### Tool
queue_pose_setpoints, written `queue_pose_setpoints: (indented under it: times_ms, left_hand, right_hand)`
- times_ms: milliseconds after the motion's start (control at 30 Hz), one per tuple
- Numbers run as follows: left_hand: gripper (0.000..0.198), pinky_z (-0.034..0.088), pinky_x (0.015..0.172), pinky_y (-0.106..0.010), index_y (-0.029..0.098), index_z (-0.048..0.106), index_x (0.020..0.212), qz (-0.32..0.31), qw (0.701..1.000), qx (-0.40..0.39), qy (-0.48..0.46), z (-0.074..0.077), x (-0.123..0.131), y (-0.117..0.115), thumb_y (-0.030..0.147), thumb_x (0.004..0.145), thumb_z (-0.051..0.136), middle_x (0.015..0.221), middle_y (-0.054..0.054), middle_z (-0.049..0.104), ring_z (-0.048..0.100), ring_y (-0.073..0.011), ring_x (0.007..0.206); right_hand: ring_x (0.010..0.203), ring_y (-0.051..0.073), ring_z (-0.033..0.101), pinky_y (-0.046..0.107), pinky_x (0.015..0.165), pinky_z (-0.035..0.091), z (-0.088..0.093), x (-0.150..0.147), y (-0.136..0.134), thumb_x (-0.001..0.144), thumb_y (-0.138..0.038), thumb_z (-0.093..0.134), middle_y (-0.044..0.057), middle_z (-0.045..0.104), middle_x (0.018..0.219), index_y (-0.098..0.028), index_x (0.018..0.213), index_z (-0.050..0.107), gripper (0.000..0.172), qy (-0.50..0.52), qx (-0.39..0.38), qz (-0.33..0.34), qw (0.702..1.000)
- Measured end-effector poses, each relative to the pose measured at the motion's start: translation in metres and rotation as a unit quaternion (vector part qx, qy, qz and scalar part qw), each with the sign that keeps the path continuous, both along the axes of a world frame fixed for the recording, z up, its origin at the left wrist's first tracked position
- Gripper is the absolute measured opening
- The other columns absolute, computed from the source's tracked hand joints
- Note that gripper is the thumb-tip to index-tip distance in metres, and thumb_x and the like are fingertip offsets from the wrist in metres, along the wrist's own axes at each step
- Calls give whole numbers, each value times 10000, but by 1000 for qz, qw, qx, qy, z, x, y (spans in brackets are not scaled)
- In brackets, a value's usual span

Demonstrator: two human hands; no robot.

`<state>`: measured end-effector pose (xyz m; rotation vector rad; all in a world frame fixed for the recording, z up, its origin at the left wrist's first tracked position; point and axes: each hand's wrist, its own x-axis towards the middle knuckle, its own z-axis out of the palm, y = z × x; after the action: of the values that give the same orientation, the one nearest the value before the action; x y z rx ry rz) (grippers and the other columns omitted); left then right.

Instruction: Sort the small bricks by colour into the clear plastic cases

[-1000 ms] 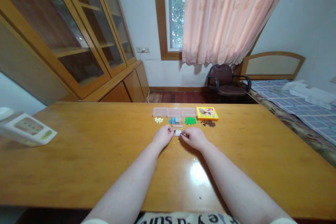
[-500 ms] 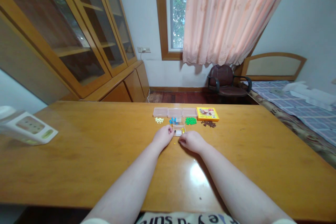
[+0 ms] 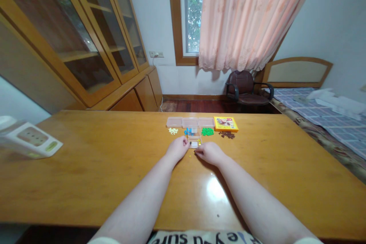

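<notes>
Both forearms run bare from the wrists right back to the bottom of the view. There, pale cream short sleeve hems (image 3: 104, 241) just peek in at either corner. Between them sits a light fabric top with bold black printed lettering (image 3: 200, 238), only partly readable. The left hand (image 3: 177, 148) and the right hand (image 3: 210, 152) are bare. One left fingertip shows a small dark spot, possibly a dark nail.

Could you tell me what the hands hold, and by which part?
The left hand touches the small clear box at its left edge. The right hand reaches the tiny yellow pieces. Whether one is pinched cannot be told.
</notes>
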<state>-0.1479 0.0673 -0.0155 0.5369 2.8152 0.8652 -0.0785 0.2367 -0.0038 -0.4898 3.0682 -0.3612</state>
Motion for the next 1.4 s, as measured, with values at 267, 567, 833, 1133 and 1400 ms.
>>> queue_pose_setpoints:
  times_ms: [267, 567, 833, 1133, 1400]
  left_hand:
    - [128, 290, 527, -231, 191, 547, 729, 3, 1000, 3, -4, -1, 0, 0, 292, 805, 527, 686, 2, 604, 499, -128, 597]
    - [151, 284, 522, -231, 192, 541, 724, 2, 1000, 4, 4, -3, -1, -1, 317, 807, 526, 675, 5, 599, 498, -128, 594]
    - [142, 287, 524, -232, 187, 555, 730, -1, 1000, 0, 9, -2, -1, 0, 304, 807, 534, 679, 6, 599, 500, -126, 596]
    - [120, 288, 531, -228, 177, 568, 735, 2, 1000, -9, 7, 2, 1, 0, 265, 806, 527, 688, 3, 602, 500, -122, 599]
    - [131, 290, 526, -227, 180, 559, 735, -3, 1000, -3, 1, 1, 0, -1, 285, 805, 522, 664, 12, 584, 493, -123, 592]
  right_hand:
    - [745, 178, 655, 232, 654, 404, 0, 1, -4, 840, -256, 530, 66, 727, 838, -228, 870, 725, 200, 10, 15, -2, 1000]
    - [826, 175, 632, 240, 731, 415, -4, -3, 10, 885, -285, 493, 68, 716, 915, -218, 1018, 694, 250, 109, -91, -134, 981]
    - [802, 160, 644, 228, 686, 408, -2, 7, -12, 877, -357, 506, 37, 723, 921, -270, 972, 702, 234, 18, -54, 28, 998]
    - [775, 190, 653, 247, 659, 408, -6, 5, -24, 876, -255, 471, 51, 725, 870, -236, 910, 702, 235, 18, 9, 33, 999]
    - [693, 170, 635, 234, 616, 380, -6, 4, -18, 842, -245, 505, 57, 713, 782, -213, 840, 698, 196, 43, -9, 6, 999]
